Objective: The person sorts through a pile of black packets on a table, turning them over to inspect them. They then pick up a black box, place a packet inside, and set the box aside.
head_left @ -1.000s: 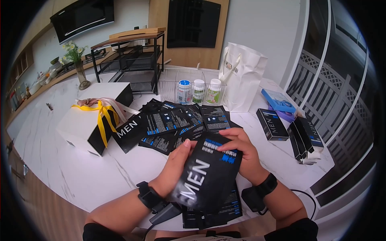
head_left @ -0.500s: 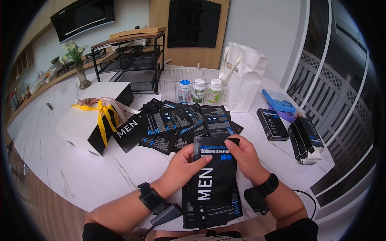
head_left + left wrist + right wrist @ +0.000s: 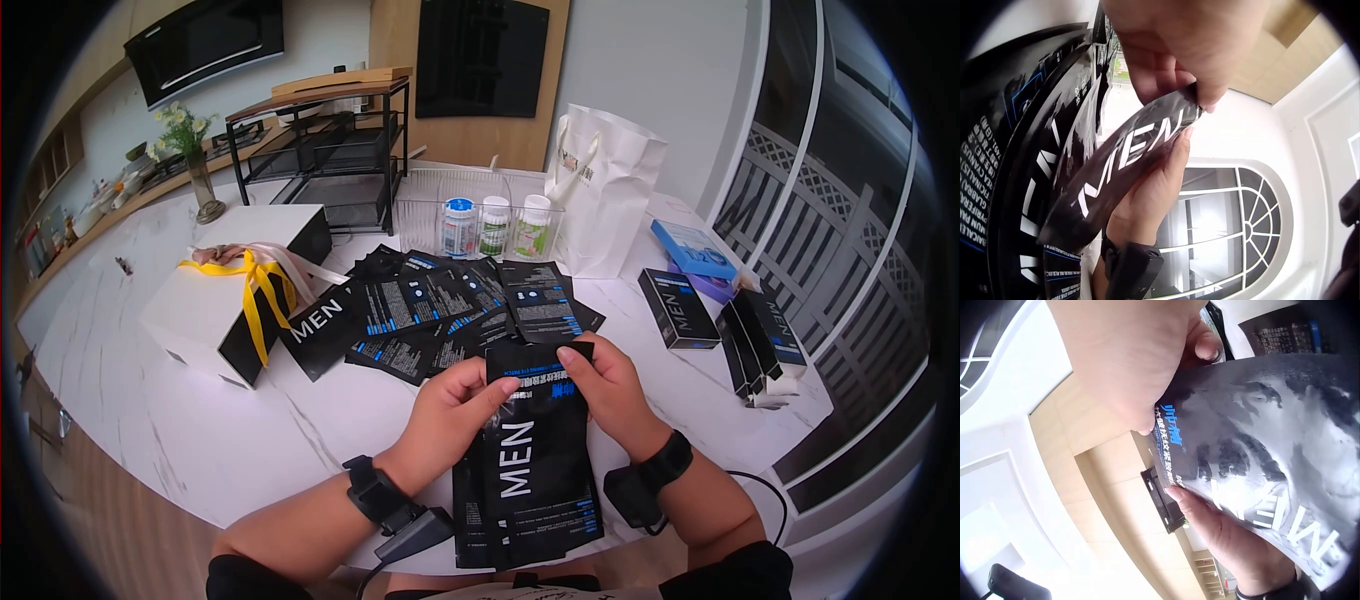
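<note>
A black sachet [image 3: 540, 440] with white MEN lettering is held upright between both hands over a few similar sachets [image 3: 475, 520] at the table's near edge. The left hand [image 3: 445, 415] pinches its upper left edge, thumb on the printed front. At the upper right corner the right hand [image 3: 615, 395] pinches it between thumb and fingers. In the left wrist view the sachet [image 3: 1125, 156] appears narrow and slightly bent. The right wrist view shows its glossy front [image 3: 1241, 437] with blue characters near the top.
Many black sachets [image 3: 430, 310] lie spread beyond the hands. A white box [image 3: 200, 310] with ribbons stands left. Behind are a clear organizer with bottles [image 3: 493, 228] and a white paper bag [image 3: 605, 200]. Black boxes [image 3: 678, 310] lie right; a black rack [image 3: 345, 160] stands at the back.
The tilted sachet has been brought upright. The left hand's thumb has moved onto its front, and the right hand has shifted from lying across the front to pinching the top corner.
</note>
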Action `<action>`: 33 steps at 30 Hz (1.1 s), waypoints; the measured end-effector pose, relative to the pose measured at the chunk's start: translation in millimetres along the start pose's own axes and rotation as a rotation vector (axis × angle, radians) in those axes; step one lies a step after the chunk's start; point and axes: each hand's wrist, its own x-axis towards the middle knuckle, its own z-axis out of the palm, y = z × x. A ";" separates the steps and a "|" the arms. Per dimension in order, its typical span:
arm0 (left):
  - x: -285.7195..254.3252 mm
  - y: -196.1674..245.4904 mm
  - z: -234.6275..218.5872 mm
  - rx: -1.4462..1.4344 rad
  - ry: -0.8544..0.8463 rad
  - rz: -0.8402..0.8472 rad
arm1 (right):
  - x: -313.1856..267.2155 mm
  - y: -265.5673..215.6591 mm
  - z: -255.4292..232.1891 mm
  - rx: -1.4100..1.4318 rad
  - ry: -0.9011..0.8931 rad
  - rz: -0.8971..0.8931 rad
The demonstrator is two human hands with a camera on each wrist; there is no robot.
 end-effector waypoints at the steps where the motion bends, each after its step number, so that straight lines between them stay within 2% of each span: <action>1: -0.3 -1.1 -0.6 0.014 0.003 0.026 | -0.1 0.3 0.4 0.002 0.001 -0.001; 4: 1.3 1.6 0.8 -0.023 0.032 0.018 | -2.7 1.0 0.2 0.046 -0.007 -0.080; 6: 4.7 -5.1 -3.8 -0.003 0.020 0.022 | -7.6 -1.3 -3.4 -0.154 -0.093 -0.208; 7: 3.9 -5.9 -2.5 -0.006 0.029 0.020 | -8.1 -2.6 -1.3 -0.147 -0.087 -0.214; 10: 1.7 4.5 1.7 -0.030 0.060 -0.035 | -4.1 -5.2 1.7 -0.021 -0.040 -0.154; 11: 2.2 -3.3 -4.3 0.040 0.052 -0.007 | -0.6 0.5 -0.2 -0.007 -0.023 -0.165; 13: -0.3 2.4 -0.8 0.029 0.047 -0.011 | 3.4 11.2 -2.8 0.181 -0.069 0.039; 14: -0.1 5.3 3.0 -0.016 0.069 -0.005 | 0.0 0.1 -4.2 0.135 -0.074 0.174; 15: 0.3 7.4 3.6 -0.018 0.087 -0.007 | -0.7 0.0 -1.6 0.159 -0.059 0.163; 17: 1.9 6.5 -2.8 -0.037 0.115 -0.062 | -4.0 2.5 6.5 0.078 -0.111 -0.129; 18: 1.9 8.2 -3.0 -0.040 0.106 -0.066 | -4.2 2.6 7.5 0.030 -0.097 -0.147; 19: 1.9 10.9 -0.6 -0.083 0.110 -0.071 | -3.5 4.1 6.2 0.049 -0.083 -0.154; 21: -0.2 16.2 3.0 -0.053 0.096 -0.095 | -0.7 7.9 1.3 0.032 -0.057 -0.028; 22: -0.8 10.1 -3.0 0.041 0.074 -0.107 | 1.0 4.6 -0.3 0.057 -0.044 -0.016; 25: 1.3 5.2 -3.3 0.060 0.087 -0.129 | -0.2 9.1 0.2 0.087 -0.054 -0.040; 26: 2.1 5.6 -3.4 0.063 0.083 -0.127 | -1.5 8.4 2.6 0.041 -0.061 -0.096; 27: 2.5 6.6 -3.1 0.045 0.082 -0.127 | -5.6 -4.7 0.4 -0.145 -0.091 -0.176; 30: 3.2 9.8 -2.8 0.037 0.074 -0.120 | -7.4 -6.7 -0.8 -0.169 -0.123 -0.170; 33: 5.3 15.0 -4.4 0.079 0.047 -0.141 | 1.2 10.3 -2.9 0.071 -0.019 -0.036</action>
